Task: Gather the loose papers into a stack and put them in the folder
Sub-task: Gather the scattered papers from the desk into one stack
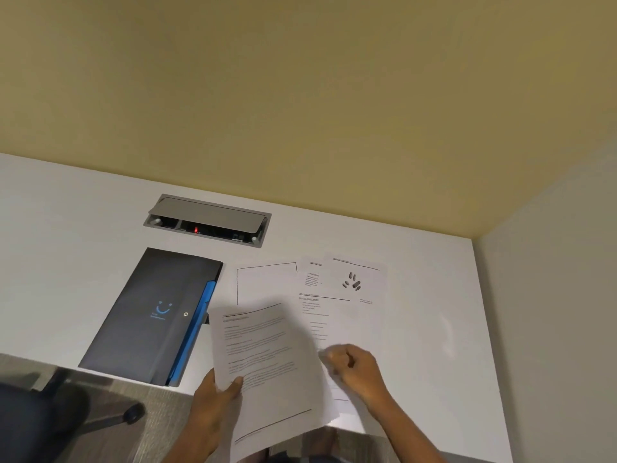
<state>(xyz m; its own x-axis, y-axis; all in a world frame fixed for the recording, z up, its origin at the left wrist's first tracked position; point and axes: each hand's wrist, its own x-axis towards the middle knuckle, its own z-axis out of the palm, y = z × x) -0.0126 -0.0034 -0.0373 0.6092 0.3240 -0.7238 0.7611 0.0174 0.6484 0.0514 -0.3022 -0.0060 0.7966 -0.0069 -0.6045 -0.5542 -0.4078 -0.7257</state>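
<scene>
Flat white paper sheet (pixel 267 365) pinched beside matte rectangular folder (pixel 150 315).

Five papers (pixel 267 362), one folder (pixel 147 315)

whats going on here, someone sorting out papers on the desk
A person is gathering loose sheets on a white desk. The left hand holds a printed sheet raised off the surface, thumb on its face. The right hand rests curled on the papers still spread on the desk. The dark folder lies closed to the left, nothing put in yet.
</scene>
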